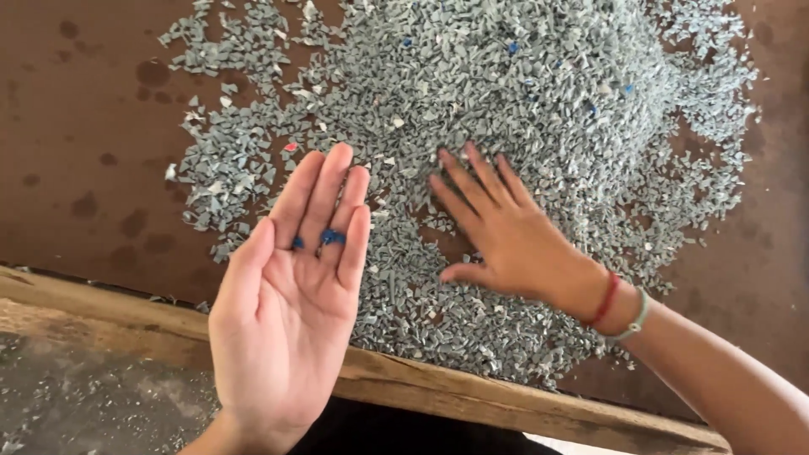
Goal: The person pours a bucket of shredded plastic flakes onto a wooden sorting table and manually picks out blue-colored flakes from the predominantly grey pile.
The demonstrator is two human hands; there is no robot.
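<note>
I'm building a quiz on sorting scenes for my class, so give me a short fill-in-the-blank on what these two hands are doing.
1. The left hand is turned palm up and carries a few small ____ chips at the base of its fingers.
2. The right hand lies palm down on a heap of mostly ____ plastic flakes.
3. The right wrist wears a red band and a pale one, ____ bands in all.
4. The table's near edge is a plank made of ____.

Missing words: blue; grey; two; wood
</note>
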